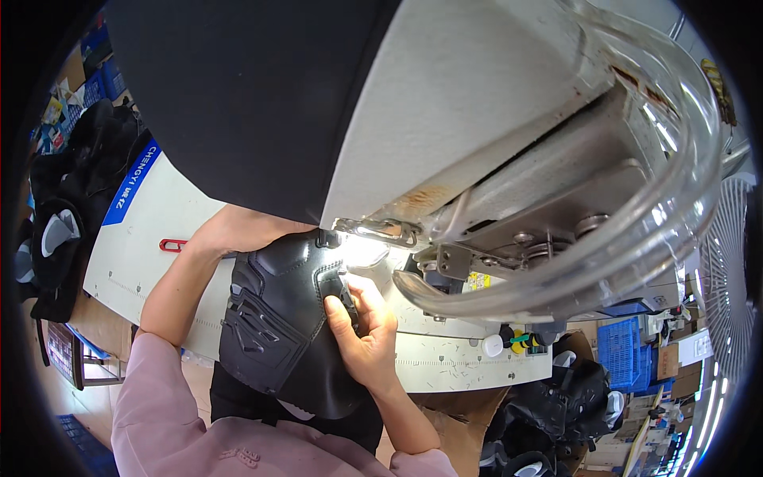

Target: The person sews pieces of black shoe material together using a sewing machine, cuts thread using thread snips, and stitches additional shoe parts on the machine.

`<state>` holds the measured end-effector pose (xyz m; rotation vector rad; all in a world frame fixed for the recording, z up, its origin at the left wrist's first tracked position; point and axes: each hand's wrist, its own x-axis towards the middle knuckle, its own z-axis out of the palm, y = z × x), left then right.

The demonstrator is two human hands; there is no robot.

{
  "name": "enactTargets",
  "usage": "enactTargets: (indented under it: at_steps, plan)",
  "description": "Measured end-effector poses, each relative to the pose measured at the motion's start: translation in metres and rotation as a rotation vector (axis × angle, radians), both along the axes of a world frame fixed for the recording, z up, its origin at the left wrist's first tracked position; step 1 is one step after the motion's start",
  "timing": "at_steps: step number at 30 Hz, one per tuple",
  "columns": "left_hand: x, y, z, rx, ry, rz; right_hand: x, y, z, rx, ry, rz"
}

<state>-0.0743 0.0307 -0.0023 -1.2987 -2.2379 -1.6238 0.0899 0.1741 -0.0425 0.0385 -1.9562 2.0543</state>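
Note:
A black, stitched, leather-like boot upper [274, 318] with moulded panels lies across the front of the sewing machine table and hangs over its near edge. My right hand [367, 334] pinches the upper's right edge, thumb on top and fingers curled by a small black strap-like part. Only the back and wrist of my left hand [266, 226] show, at the upper's far left side; the machine head hides its fingers. Bright light falls on the spot under the sewing machine head [445, 111], just beyond my right fingertips. The needle cannot be made out.
Red-handled snips [171, 245] lie on the white table [151, 266] beside my left forearm. A clear curved tube [548, 298] bends around the machine at right. Black pieces are heaped left [60, 238] and right [556, 413]. Blue crates [618, 354] and a fan [727, 270] stand at right.

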Motion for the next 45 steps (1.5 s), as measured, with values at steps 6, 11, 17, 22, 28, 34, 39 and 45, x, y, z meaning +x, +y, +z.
enactTargets:
  at_steps: [6, 11, 17, 22, 28, 34, 39, 45]
  plan:
    - [-0.009, 0.000, -0.002, -0.076, -0.173, 0.016, -0.007, 0.008, 0.003, 0.037, -0.051, -0.017]
    - [-0.013, 0.001, -0.015, -0.064, -0.115, 0.063, -0.009, 0.013, 0.003, 0.020, -0.110, -0.076]
    - [-0.014, 0.000, -0.014, -0.032, -0.018, 0.039, -0.011, 0.026, 0.000, 0.076, -0.180, -0.119]
    - [-0.014, 0.005, -0.017, -0.064, -0.057, 0.107, -0.012, 0.048, -0.027, 0.302, -0.222, -0.256]
    - [-0.015, 0.000, -0.022, -0.121, -0.168, 0.090, -0.019, 0.042, 0.014, 0.219, -0.238, -0.123]
    - [0.006, 0.003, -0.015, 0.044, -0.241, 0.083, -0.023, 0.065, -0.007, 0.371, -0.133, -0.052]
    - [0.006, -0.004, -0.029, 0.141, -0.393, 0.132, -0.029, 0.065, -0.017, 0.437, -0.175, -0.171]
    - [0.033, -0.091, -0.088, -0.351, 0.047, 0.503, -0.027, 0.071, 0.002, 0.503, -0.166, -0.032]
